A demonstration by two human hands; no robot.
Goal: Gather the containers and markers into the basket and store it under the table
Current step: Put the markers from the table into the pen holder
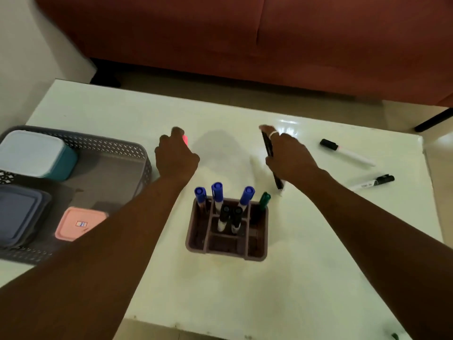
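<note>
Reaching across a glossy white table (294, 278), a person's left hand (175, 154) curls its fingers round a blurred pink tip (185, 139), the rest of that thing hidden; the right hand (293, 157), a ring on one finger, grasps a slim black marker (278, 179) that slants out below the fist. A grey perforated plastic basket (141, 153) sits at the table's left side, holding three square, round-cornered boxes: a teal tub (31, 153) with a pale lid, a dark blue box (19, 212), and a small pink box (78, 223) partly behind the left forearm. Between the forearms stands a mauve caddy (188, 241) split into compartments; three blue-capped markers (217, 191), two black-capped markers (224, 214) and a green marker (264, 200) stand in it, caps up. Two loose markers (348, 152), white-barrelled with black caps, lie flat to the right of the right hand, well apart from the caddy; a rust sofa (245, 33) fills the background beyond the far edge.
</note>
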